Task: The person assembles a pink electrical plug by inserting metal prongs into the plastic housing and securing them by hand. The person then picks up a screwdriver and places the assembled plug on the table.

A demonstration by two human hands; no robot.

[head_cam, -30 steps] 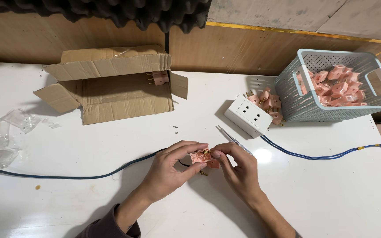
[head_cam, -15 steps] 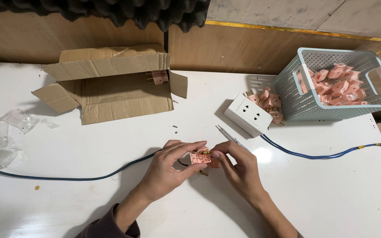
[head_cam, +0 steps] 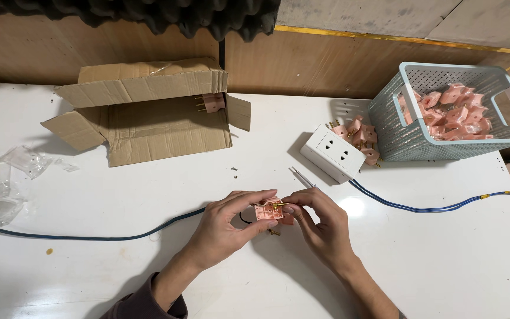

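Both hands meet over the middle of the white table [head_cam: 432, 260]. My left hand [head_cam: 228, 224] pinches a small pink plug part [head_cam: 267, 211] between thumb and fingers. My right hand [head_cam: 320, 221] holds the same part from the right, its fingertips on a thin brass pin at the part's top edge. A second pink piece shows just behind the part, and a small brass bit lies under it on the table. A thin metal screwdriver [head_cam: 300, 176] lies just beyond the hands.
A white socket box [head_cam: 333, 152] with a blue cable [head_cam: 432, 208] sits at the back right, loose pink plugs [head_cam: 358, 134] beside it. A pale blue basket [head_cam: 506, 142] holds several more. An open cardboard box [head_cam: 143, 112] lies at the back left, crumpled clear plastic [head_cam: 4, 177] at far left.
The hands have stayed in the same spot; fingers shifted slightly around the pink part. Nothing else moved.
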